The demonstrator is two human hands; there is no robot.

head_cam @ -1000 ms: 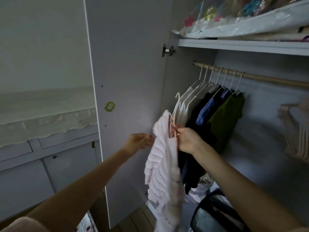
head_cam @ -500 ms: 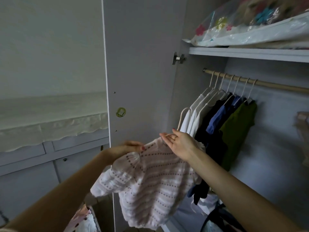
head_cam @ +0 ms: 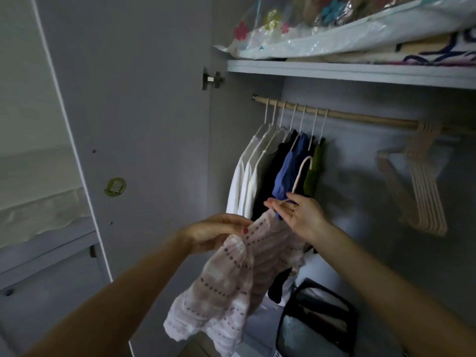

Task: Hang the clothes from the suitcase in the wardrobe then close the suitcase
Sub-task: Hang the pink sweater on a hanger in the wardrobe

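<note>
A pale pink knitted top [head_cam: 231,279] with dotted rows hangs on a cream hanger [head_cam: 300,176] in front of the open wardrobe. My right hand [head_cam: 298,217] holds the hanger just below its hook, fingers partly spread. My left hand [head_cam: 216,231] pinches the top's left shoulder. Above them runs the wooden rail [head_cam: 360,118], with several hung garments [head_cam: 273,171] in white, black, blue and green at its left end. The hanger's hook is below the rail and apart from it. The suitcase is out of view.
The wardrobe door [head_cam: 144,124] stands open at the left. A bunch of bare hangers [head_cam: 422,181] hangs at the rail's right. A shelf [head_cam: 360,73] above carries plastic-wrapped bedding. A black-framed bag [head_cam: 316,323] sits on the wardrobe floor.
Both hands have carried the pink top on its hanger up and to the right, closer to the rail. The top, hanging narrow a second ago, is now spread across the hanger.
</note>
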